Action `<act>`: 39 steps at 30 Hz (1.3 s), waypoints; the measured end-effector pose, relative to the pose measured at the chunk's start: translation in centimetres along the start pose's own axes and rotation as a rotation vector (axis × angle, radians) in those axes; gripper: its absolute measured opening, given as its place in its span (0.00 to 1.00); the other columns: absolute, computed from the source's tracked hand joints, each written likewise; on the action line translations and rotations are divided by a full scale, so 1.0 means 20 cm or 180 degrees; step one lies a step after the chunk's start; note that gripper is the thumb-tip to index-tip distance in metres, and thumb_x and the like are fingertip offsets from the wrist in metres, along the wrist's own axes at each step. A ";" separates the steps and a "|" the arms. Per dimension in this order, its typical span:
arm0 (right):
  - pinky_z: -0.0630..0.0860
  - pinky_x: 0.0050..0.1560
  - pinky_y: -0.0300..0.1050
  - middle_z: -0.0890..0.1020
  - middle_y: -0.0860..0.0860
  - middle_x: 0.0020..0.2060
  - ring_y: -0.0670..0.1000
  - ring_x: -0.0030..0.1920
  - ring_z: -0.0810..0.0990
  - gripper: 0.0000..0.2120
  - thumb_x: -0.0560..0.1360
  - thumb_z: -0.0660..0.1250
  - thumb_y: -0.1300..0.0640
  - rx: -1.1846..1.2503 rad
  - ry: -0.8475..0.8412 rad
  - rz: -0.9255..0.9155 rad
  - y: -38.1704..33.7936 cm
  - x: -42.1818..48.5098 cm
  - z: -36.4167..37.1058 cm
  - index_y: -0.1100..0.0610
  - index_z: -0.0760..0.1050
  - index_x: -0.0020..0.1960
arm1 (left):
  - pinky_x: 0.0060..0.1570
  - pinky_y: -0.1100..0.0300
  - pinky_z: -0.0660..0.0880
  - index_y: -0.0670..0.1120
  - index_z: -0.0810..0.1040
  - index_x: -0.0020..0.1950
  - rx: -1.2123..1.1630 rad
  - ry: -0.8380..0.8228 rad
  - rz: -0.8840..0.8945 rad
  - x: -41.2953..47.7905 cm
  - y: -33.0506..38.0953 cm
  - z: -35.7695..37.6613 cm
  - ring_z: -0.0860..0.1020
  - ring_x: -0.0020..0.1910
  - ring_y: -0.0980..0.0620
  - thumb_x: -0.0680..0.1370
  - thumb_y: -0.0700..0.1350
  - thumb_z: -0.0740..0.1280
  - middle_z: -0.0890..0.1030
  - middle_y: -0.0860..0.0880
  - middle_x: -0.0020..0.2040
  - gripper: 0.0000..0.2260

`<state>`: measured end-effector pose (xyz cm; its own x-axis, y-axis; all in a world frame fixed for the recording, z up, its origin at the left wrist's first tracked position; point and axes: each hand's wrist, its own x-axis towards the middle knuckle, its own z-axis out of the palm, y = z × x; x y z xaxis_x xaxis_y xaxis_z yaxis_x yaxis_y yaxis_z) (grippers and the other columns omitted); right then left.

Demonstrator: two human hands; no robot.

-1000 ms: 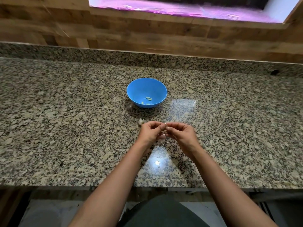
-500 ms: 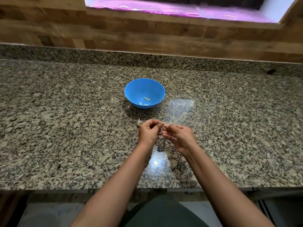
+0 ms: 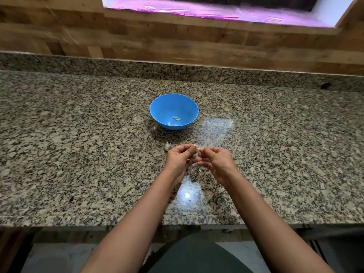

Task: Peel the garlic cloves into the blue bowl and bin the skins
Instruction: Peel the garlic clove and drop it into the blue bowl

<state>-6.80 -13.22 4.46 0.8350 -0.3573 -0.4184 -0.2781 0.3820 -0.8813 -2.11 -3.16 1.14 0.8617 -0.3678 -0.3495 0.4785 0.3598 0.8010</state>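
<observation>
A whitish bit of garlic (image 3: 167,146) lies on the counter just beyond the left hand's knuckles, on its left side. The left hand (image 3: 180,158) and right hand (image 3: 217,162) meet fingertip to fingertip above the counter. Between them sits a small pale garlic clove (image 3: 199,149), pinched from both sides. Most of it is hidden by the fingers, so whether any skin is on it cannot be told. The blue bowl (image 3: 163,107) stands farther back, slightly left of the hands and well apart from them. A few peeled cloves (image 3: 176,118) lie at its bottom.

The counter (image 3: 78,154) is speckled granite in brown, black and cream, with a low granite upstand at the back. Two bright patches of light reflect off it, one right of the bowl and one near the front edge between the forearms. Behind rises a wall of wooden planks (image 3: 177,42), and at the top is an opening with a pink-purple sheet (image 3: 197,10) along its sill. A dark garment (image 3: 197,255) shows below the counter edge.

Both forearms reach in from the bottom and converge. The left hand's fingers are curled tight with the knuckles up; the right hand's thumb and forefinger close narrowly on the clove, its other fingers bent loosely beneath.
</observation>
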 end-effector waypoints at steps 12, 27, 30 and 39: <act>0.78 0.30 0.37 0.79 0.60 0.36 0.49 0.28 0.79 0.07 0.74 0.64 0.73 -0.0562 -0.0052 -0.0268 0.04 0.02 -0.05 0.70 0.74 0.51 | 0.32 0.66 0.79 0.37 0.78 0.43 -0.0355 0.0018 -0.0263 -0.01 0.00 -0.05 0.79 0.28 0.54 0.75 0.31 0.65 0.82 0.44 0.32 0.04; 0.78 0.31 0.37 0.80 0.59 0.35 0.49 0.28 0.79 0.02 0.73 0.66 0.70 -0.0110 0.0134 -0.0362 0.09 0.03 -0.03 0.69 0.75 0.45 | 0.33 0.65 0.78 0.36 0.78 0.43 -0.0293 0.0142 -0.0255 -0.01 -0.02 -0.02 0.79 0.29 0.53 0.74 0.29 0.65 0.82 0.44 0.33 0.04; 0.79 0.33 0.39 0.80 0.59 0.36 0.51 0.31 0.80 0.01 0.74 0.66 0.68 -0.0270 0.0188 -0.0436 0.11 0.03 -0.04 0.65 0.76 0.45 | 0.33 0.64 0.78 0.36 0.77 0.44 -0.0401 0.0258 -0.0337 -0.01 -0.03 -0.02 0.78 0.30 0.52 0.75 0.30 0.64 0.80 0.43 0.34 0.04; 0.80 0.32 0.38 0.81 0.57 0.32 0.49 0.27 0.80 0.03 0.73 0.65 0.71 0.0480 0.0026 -0.0111 0.07 0.03 -0.05 0.67 0.76 0.42 | 0.36 0.65 0.79 0.37 0.79 0.42 -0.0004 -0.0005 -0.0047 0.00 -0.03 -0.02 0.81 0.32 0.53 0.74 0.30 0.66 0.83 0.45 0.35 0.05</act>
<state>-7.23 -13.66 2.77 0.8388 -0.3793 -0.3905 -0.1741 0.4928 -0.8525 -2.33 -2.95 0.45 0.8543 -0.3744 -0.3606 0.4914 0.3553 0.7951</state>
